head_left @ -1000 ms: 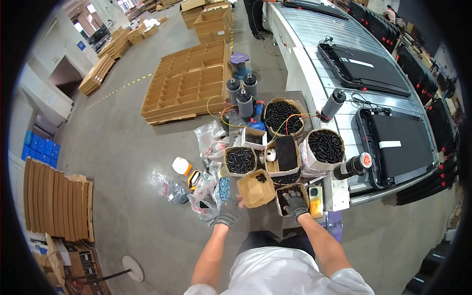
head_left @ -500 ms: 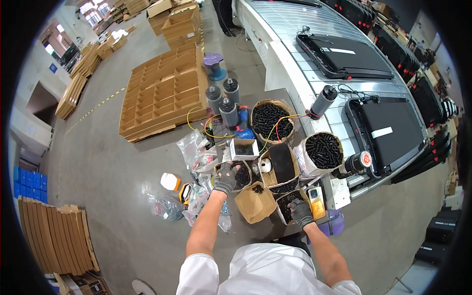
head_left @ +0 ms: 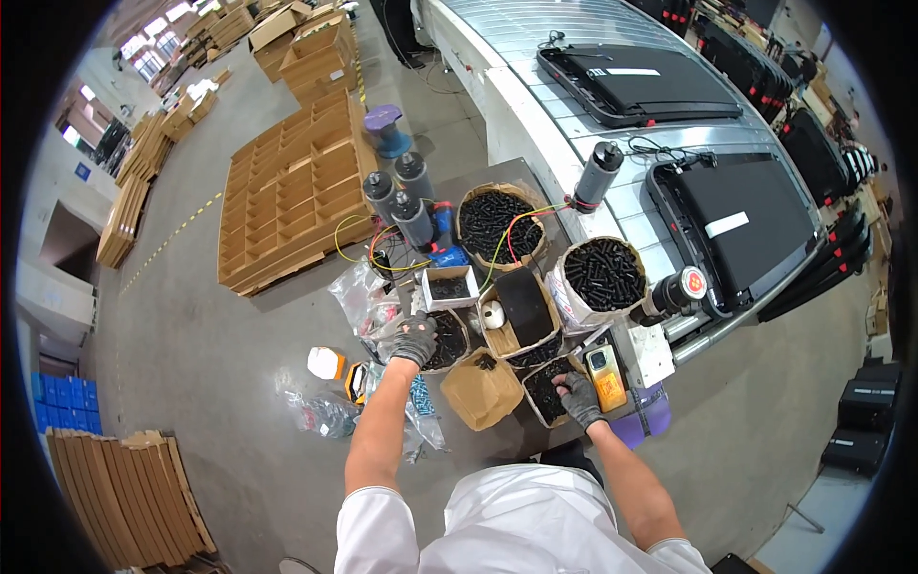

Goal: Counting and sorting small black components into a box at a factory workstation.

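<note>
My left hand (head_left: 412, 342), in a grey glove with bare fingertips, is at the left rim of an open box of small black parts (head_left: 448, 346). Its fingers are curled, and what they hold is too small to make out. My right hand (head_left: 580, 396), gloved the same way, is over the right side of a smaller box of tiny black pieces (head_left: 545, 392). Thumb and fingers are drawn together there, with any held piece hidden. Between the hands lies an open cardboard tray (head_left: 481, 392) with a few black parts at its far edge.
Tubs of black cylindrical parts (head_left: 604, 273) stand farther back, near a white box (head_left: 449, 287) and a box holding a black block (head_left: 525, 304). Grey pneumatic screwdrivers (head_left: 414, 222) stand at the back left. A phone (head_left: 604, 375) lies right; plastic bags (head_left: 325, 413) lie left. A conveyor (head_left: 612, 143) carries black panels.
The whole view has shifted a little. My left hand has moved from over the box's contents to its left rim. My right hand has drawn back toward the box's right side.
</note>
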The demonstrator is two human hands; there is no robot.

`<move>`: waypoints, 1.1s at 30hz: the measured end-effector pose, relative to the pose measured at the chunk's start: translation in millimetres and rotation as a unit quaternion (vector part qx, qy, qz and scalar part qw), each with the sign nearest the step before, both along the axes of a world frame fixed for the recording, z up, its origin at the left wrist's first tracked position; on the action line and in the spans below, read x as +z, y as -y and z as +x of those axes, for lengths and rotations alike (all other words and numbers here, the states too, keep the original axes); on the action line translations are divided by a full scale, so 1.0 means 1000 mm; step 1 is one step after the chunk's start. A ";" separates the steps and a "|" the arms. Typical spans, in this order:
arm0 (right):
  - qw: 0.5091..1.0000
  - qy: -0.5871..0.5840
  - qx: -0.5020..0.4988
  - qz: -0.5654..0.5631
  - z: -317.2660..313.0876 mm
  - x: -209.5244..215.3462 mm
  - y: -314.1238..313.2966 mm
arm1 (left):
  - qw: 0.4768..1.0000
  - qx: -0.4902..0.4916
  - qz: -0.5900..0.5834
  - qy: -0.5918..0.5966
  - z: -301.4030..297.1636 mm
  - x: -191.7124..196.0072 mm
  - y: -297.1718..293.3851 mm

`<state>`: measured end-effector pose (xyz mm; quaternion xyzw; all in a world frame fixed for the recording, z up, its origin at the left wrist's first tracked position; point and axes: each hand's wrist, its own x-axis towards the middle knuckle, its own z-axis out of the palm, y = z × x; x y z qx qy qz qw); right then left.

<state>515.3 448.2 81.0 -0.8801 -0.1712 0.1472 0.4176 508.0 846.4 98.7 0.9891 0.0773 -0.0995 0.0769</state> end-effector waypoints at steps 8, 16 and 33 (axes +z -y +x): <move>0.927 -0.277 -0.061 0.246 0.013 -0.024 0.029 | 0.825 0.279 -0.484 0.085 -0.057 0.028 0.045; 0.764 -0.472 -0.083 0.432 0.012 0.009 0.036 | 0.710 0.318 -0.627 0.032 -0.151 0.049 0.147; 0.639 -0.555 -0.128 0.517 -0.004 0.044 0.030 | 0.706 0.289 -0.646 0.033 -0.119 0.063 0.234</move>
